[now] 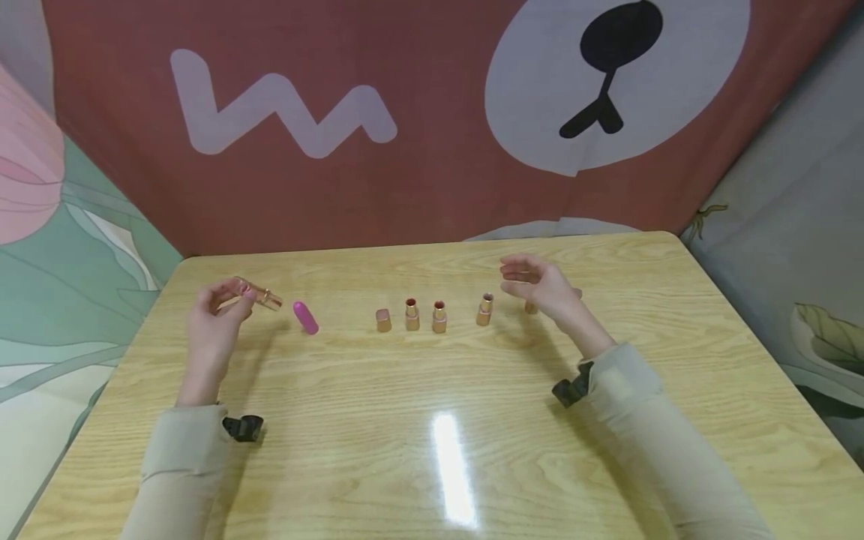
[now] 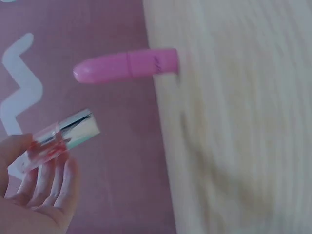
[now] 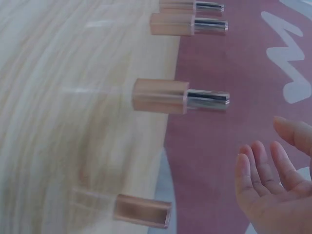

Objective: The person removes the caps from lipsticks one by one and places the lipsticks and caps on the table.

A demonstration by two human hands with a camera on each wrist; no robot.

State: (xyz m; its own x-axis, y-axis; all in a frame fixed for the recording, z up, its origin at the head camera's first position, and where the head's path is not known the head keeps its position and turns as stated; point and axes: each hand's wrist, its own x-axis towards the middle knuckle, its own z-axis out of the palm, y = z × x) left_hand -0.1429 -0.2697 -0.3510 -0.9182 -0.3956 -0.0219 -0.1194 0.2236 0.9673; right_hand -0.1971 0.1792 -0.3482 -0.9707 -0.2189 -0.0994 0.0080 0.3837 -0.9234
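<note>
Pinching a tube near the table's back edge, left hand hovers far from relaxed right hand.

A glossy wood-grain table reflects light before a reddish-brown backdrop with a white zigzag.

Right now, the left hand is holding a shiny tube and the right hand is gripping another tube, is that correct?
Not quite: the right hand grips nothing; the right wrist view shows it empty. The left hand does hold a shiny tube.
</note>
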